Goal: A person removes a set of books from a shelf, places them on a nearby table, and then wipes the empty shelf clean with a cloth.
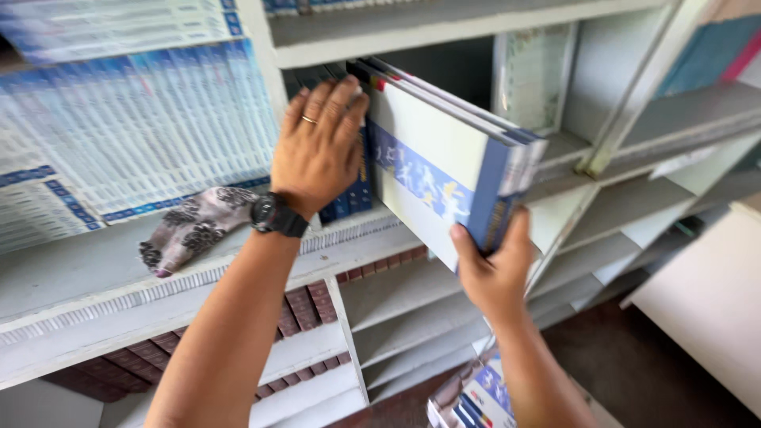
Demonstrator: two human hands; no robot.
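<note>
The white shelving unit fills almost the whole frame, its boards and uprights running tilted from the upper left down to the lower right. In the upper left of the frame a long row of white and blue books stands packed spine-out on its shelf. Right of centre you hold a small stack of white books with a blue band, tilted, with the spines toward the lower right and the far end pushed into the open compartment at the top centre. Lower down, in the left half, flat piles of dark red books lie in the narrow compartments.

Your left hand sits at the centre top, palm flat and fingers spread against the upright books just left of the stack, touching the stack's upper left corner with the fingertips; it grips nothing. It wears a ring and a black wristwatch. Your right hand is below the stack at centre right, fingers closed around its lower corner, thumb on the spine.

A patterned grey cloth lies on the shelf board at centre left, just beside your left wrist. At the bottom centre, more colourful books show beneath your right forearm.
</note>
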